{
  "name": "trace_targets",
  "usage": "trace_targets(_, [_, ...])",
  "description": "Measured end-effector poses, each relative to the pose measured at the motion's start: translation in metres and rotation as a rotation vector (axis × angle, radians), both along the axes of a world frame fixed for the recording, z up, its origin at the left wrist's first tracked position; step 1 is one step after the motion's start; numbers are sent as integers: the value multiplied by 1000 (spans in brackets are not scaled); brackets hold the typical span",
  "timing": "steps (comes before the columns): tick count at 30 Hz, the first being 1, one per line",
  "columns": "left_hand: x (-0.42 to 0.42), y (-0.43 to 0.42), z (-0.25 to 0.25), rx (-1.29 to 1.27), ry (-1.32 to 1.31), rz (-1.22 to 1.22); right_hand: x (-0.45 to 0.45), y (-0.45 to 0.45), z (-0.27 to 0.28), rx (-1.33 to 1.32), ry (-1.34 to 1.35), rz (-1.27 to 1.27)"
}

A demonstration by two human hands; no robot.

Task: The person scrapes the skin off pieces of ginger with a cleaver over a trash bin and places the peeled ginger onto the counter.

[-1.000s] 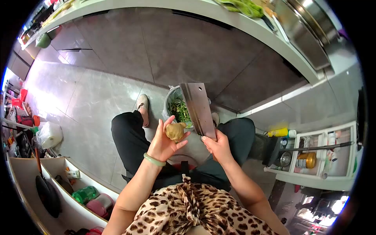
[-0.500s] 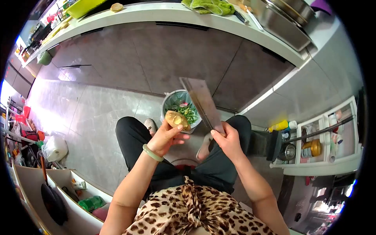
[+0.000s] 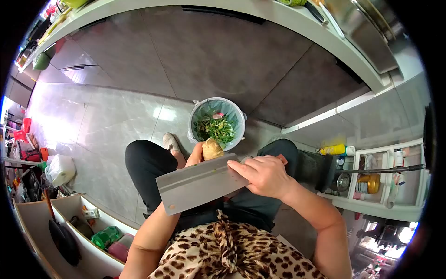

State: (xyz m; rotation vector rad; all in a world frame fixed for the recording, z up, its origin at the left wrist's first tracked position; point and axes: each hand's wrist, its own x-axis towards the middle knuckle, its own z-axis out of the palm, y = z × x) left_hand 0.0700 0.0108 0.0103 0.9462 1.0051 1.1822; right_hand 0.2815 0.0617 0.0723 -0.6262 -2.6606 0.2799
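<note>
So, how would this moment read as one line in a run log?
left hand: holding ginger-like piece | right hand: holding cleaver | cleaver: partly hides left hand | bin: greens inside

Open air lies above the round bin lined with a pale bag (image 3: 192,128); 2 dark-trousered knees (image 3: 144,162) flank the way down, and the broad grey rectangular cleaver blade (image 3: 200,183) blocks the lap side.

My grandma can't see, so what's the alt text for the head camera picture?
Right hand holding a broad cleaver close to a knobby root, probably ginger, in the left hand. Beyond the knees, a lined bin of leafy green scraps stands on the grey floor.
</note>
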Motion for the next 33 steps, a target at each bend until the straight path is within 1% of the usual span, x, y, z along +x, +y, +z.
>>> trace_targets(2, [3, 3, -1, 12, -36, 22, 0, 3, 1, -16, 5, -1])
trace_targets(8, [5, 9, -9, -95, -126, 25, -3, 7, -9, -32, 31, -31])
trace_targets(10, [4, 10, -16, -121, -237, -41, -2, 8, -8, -45, 13, -31])
trace_targets(11, [3, 10, -19, -123, -237, -41, -2, 7, -8, -50, -3, -36])
trace_targets(13, [3, 11, -23, -211, -497, -69, -2, 9, -11, -50, 17, -36])
trace_targets(14, [3, 12, -24, -214, -498, -73, -1, 9, -12, -51, 35, -35])
trace_targets(16, [5, 11, -23, -196, -345, -49, 0, 9, -12, -51, 25, -40])
trace_targets(17, [6, 10, -21, -200, -344, -49, 0, 9, -12, -50, 16, -42])
trace_targets(19, [10, 7, -13, -110, -62, -8, 2, 9, -14, -45, 10, -43])
trace_targets(21, [6, 5, -24, -67, -75, -56, 3, 8, -15, -35, 5, -43])
trace_targets(23, [1, 7, -54, -21, -85, -103, 2, 5, -16, -19, -39, -66])
trace_targets(24, [2, 14, -61, -207, -757, -278, 2, 5, -17, -17, -37, -65])
trace_targets(26, [1, 11, -71, -390, -1431, -447, 2, 8, -22, -24, -33, -78])
trace_targets(27, [3, 8, -29, -485, -815, -136, 3, 11, -25, -20, -31, -75])
trace_targets(29, [-1, 4, -12, -527, -188, 171, 5, 19, -35, -104, 4, -128])
trace_targets(30, [-9, -1, -24, -398, -346, 126, 6, 22, -40, -135, 16, -126])
trace_targets(32, [-15, -3, -39, -262, -498, 84, 4, 29, -55, -165, 22, -117])
trace_targets(33, [-15, -2, -43, -229, -447, 77, 3, 32, -62, -197, 25, -119])
